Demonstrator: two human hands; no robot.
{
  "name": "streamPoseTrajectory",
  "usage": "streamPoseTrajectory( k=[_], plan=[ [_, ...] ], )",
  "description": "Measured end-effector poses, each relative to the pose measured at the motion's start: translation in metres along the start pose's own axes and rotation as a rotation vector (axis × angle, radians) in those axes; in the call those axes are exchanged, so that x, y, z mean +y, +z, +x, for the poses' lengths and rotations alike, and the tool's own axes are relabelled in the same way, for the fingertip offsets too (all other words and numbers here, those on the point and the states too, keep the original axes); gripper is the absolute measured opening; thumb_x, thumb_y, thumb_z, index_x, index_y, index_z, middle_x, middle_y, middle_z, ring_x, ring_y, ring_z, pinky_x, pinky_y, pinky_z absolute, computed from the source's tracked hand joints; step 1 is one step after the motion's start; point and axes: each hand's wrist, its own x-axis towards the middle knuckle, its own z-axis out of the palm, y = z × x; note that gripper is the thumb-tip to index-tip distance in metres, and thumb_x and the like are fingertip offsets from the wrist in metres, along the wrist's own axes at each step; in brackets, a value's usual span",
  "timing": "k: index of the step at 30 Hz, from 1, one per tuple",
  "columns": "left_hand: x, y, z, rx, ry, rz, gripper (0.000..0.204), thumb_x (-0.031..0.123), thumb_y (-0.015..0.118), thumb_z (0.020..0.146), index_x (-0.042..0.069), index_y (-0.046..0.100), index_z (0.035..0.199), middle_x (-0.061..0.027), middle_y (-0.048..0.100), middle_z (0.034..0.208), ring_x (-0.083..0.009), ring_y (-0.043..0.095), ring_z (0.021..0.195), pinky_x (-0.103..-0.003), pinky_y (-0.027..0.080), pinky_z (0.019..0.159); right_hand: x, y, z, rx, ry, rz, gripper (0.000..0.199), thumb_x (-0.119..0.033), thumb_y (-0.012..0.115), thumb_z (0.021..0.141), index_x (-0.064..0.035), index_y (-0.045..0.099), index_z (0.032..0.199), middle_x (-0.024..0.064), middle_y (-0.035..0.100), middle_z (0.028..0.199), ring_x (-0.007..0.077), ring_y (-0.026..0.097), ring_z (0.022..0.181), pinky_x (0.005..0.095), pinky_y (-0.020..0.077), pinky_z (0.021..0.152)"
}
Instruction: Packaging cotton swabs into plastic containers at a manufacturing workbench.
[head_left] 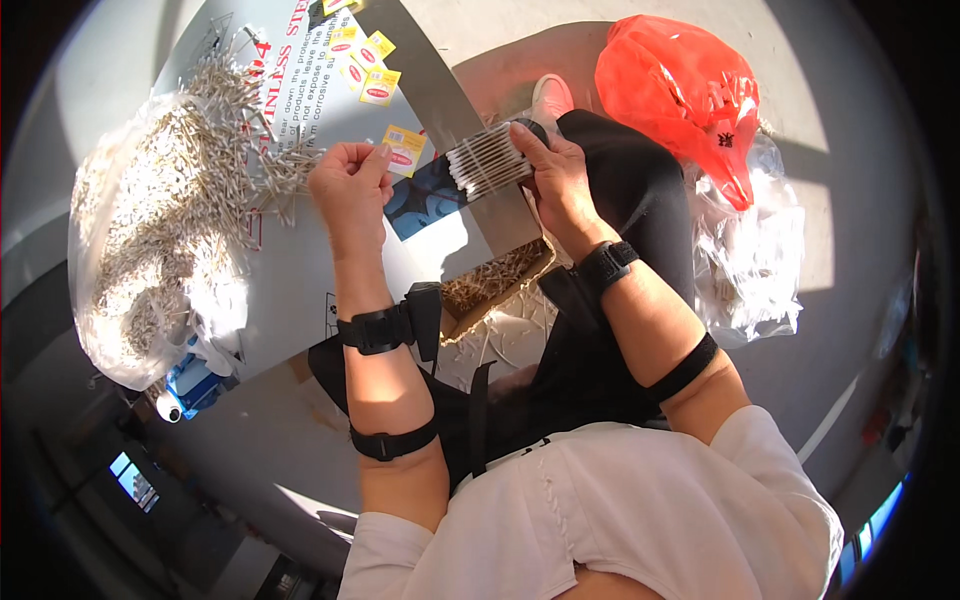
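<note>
At the frame's upper centre my right hand has its fingers clamped on a bundle of cotton swabs. My left hand pinches a small yellow label. A clear plastic bag at left spills loose swabs; a cardboard box below holds more.

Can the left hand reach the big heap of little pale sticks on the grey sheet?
Probably yes. The left hand holds a small yellow label right beside the heap of thin pale sticks on the grey metal sheet, and nothing lies between them.
</note>
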Motion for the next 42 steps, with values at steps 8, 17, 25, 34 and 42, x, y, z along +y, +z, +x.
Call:
streamPoseTrajectory(
  k=[8, 17, 25, 34, 42],
  plan=[
    [-0.032, 0.020, -0.038, -0.017, 0.141, 0.305, 0.012, 0.001, 0.073, 0.079, -0.003, 0.062, 0.074, -0.0038, 0.060, 0.062, -0.0064, 0.053, 0.048, -0.020, 0.039, 0.044, 0.005, 0.005, 0.000, 0.011, -0.007, 0.007, 0.019, -0.019, 0.069, 0.094, 0.0001, 0.070, 0.093, 0.0003, 0.068, 0.083, 0.0066, 0.057, 0.070, 0.0232, 0.0451, 0.063],
    [-0.016, 0.045, -0.028, -0.144, 0.140, 0.463, 0.014, 0.005, 0.073, 0.075, -0.004, 0.063, 0.069, -0.0116, 0.064, 0.062, -0.0175, 0.061, 0.056, -0.031, 0.048, 0.058, 0.004, -0.001, 0.001, 0.005, -0.024, 0.037, 0.019, -0.018, 0.071, 0.092, 0.0002, 0.070, 0.091, 0.0022, 0.069, 0.084, 0.0077, 0.060, 0.071, 0.0240, 0.0478, 0.065],
    [0.001, 0.059, -0.027, -0.220, 0.163, 0.497, 0.007, 0.001, 0.068, 0.076, -0.004, 0.064, 0.073, -0.0159, 0.064, 0.063, -0.0235, 0.063, 0.056, -0.034, 0.049, 0.058, 0.003, -0.001, 0.001, 0.014, -0.010, 0.012, 0.020, -0.019, 0.071, 0.092, 0.0010, 0.071, 0.093, 0.0030, 0.069, 0.084, 0.0086, 0.062, 0.073, 0.0238, 0.0494, 0.066],
    [-0.014, 0.061, -0.027, -0.076, 0.282, 0.494, 0.005, -0.003, 0.060, 0.076, -0.003, 0.059, 0.081, -0.0166, 0.062, 0.064, -0.0297, 0.063, 0.057, -0.038, 0.051, 0.059, 0.004, 0.004, 0.001, 0.010, -0.013, 0.012, 0.023, -0.022, 0.070, 0.093, 0.0013, 0.071, 0.094, 0.0032, 0.070, 0.087, 0.0083, 0.061, 0.074, 0.0242, 0.0493, 0.068],
    [-0.026, 0.051, -0.044, -0.046, 0.473, 0.564, 0.022, 0.001, 0.064, 0.080, 0.000, 0.058, 0.101, -0.0221, 0.063, 0.106, -0.0335, 0.064, 0.094, -0.040, 0.051, 0.077, 0.003, 0.003, 0.000, 0.024, -0.020, 0.019, 0.024, -0.023, 0.071, 0.093, 0.0008, 0.071, 0.094, 0.0028, 0.069, 0.086, 0.0080, 0.061, 0.074, 0.0236, 0.0490, 0.068]
  ],
)
